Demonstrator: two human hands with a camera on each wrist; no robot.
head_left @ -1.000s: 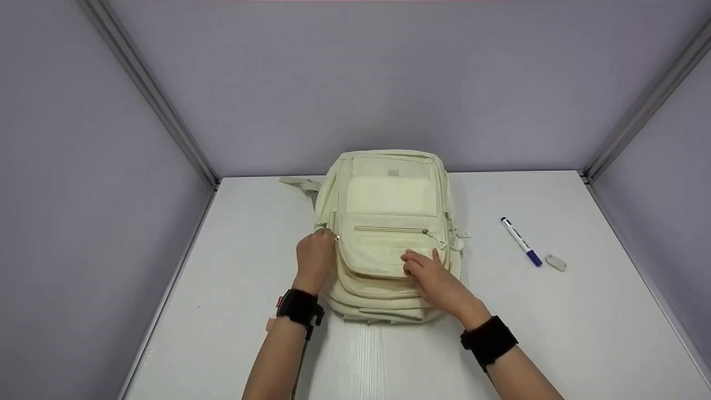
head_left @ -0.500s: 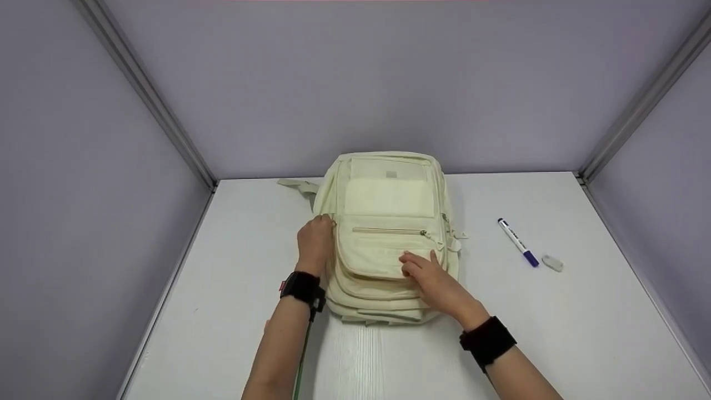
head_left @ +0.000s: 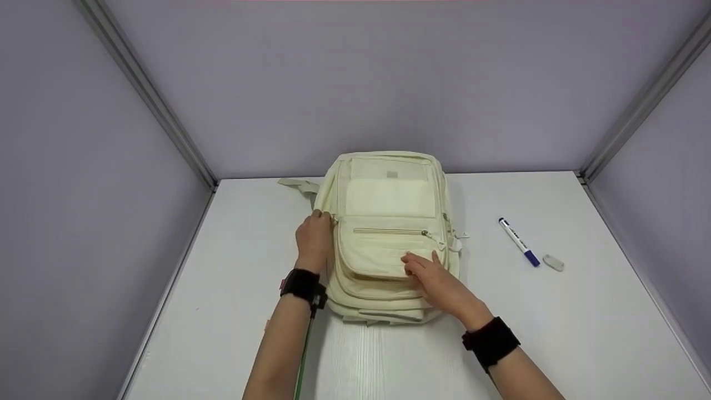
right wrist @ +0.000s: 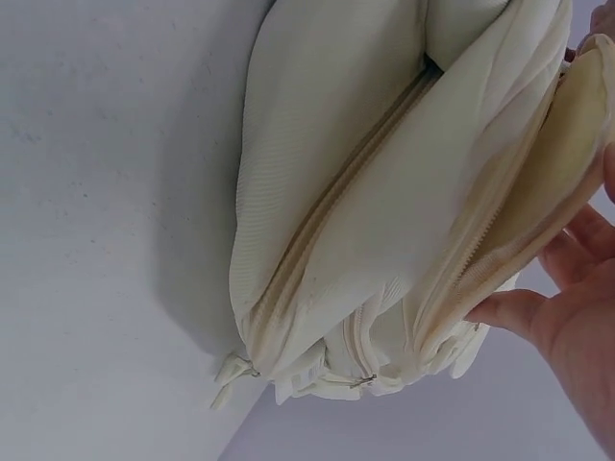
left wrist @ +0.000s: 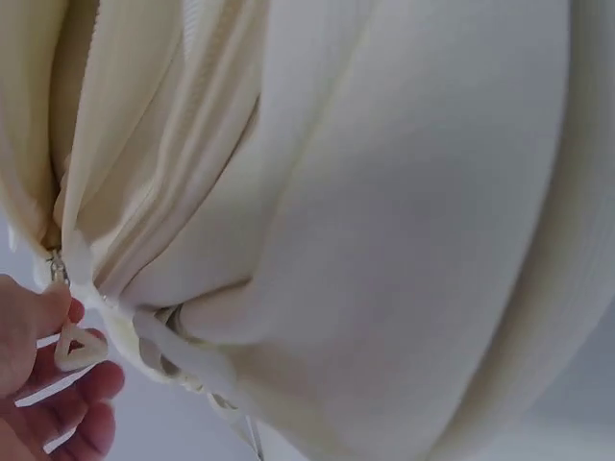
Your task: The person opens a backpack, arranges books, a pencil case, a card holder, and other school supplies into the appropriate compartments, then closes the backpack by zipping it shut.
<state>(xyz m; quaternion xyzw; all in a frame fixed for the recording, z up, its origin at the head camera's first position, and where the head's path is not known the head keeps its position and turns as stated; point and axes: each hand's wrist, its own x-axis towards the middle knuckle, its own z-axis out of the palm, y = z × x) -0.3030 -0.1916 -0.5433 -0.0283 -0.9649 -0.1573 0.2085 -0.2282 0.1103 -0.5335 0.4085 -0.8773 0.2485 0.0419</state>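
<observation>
A cream backpack (head_left: 392, 197) lies on the white table, its front pockets facing up. At its left side my left hand (head_left: 314, 239) pinches a zipper pull (left wrist: 77, 348) with a triangular tab, plain in the left wrist view. My right hand (head_left: 439, 282) holds the lower right of the front pocket (head_left: 369, 258), fingers bent over its edge. From the right wrist view, that pocket gapes along its unzipped edge (right wrist: 538, 230), and a finger touches the rim. What is inside cannot be made out.
To the right of the backpack lie a white marker (head_left: 516, 240) with a blue cap and a small whitish eraser-like piece (head_left: 553, 263). A loose strap (head_left: 299, 184) extends left from the bag. Something thin and green (head_left: 303, 361) shows beside the left forearm. Grey panels enclose the table.
My left hand has slid away from me along the backpack's left side with the zipper pull. The right hand has stayed at the front pocket.
</observation>
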